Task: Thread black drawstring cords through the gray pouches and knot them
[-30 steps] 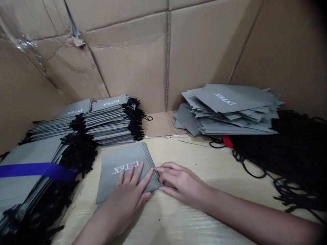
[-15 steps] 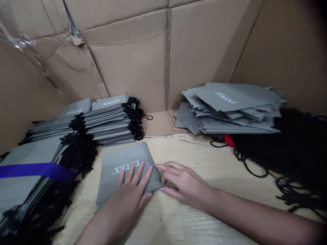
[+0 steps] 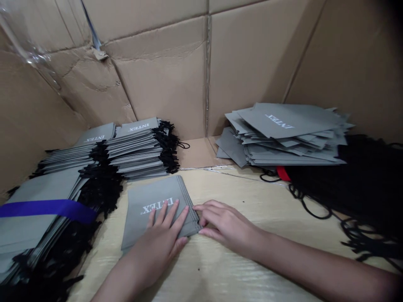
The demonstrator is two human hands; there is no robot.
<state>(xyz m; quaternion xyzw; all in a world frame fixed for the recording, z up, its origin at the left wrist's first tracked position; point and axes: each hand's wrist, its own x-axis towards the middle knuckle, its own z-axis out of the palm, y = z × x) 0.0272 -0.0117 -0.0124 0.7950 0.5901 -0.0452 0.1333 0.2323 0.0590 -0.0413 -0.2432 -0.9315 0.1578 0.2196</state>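
Observation:
A flat grey fabric drawstring pouch (image 3: pixel 135 199) with white INTEX lettering lies on the pale tabletop in front of me, its stitched hem facing right. My left hand (image 3: pixel 162 241) rests flat on it, fingers spread over the lettering and the thumb by the lower edge. At the pouch's lower right corner, my right hand (image 3: pixel 220 220) pinches the end of the hem between thumb and fingers. A small dark opening or bit of cord shows there, too small to make out.
Stacked grey pouches with black cords (image 3: pixel 135 153) stand at back left. Nearer, a purple band (image 3: pixel 47 207) crosses another bundle. Back right holds a loose pile of pouches (image 3: pixel 289 121) beside a heap of black cords (image 3: pixel 340 180) with a red tie (image 3: pixel 282 173). Cardboard walls (image 3: pixel 157 84) enclose the back.
The view has shifted very slightly. Both hands keep nearly the same place on the pouch, the right still pinching its hem corner.

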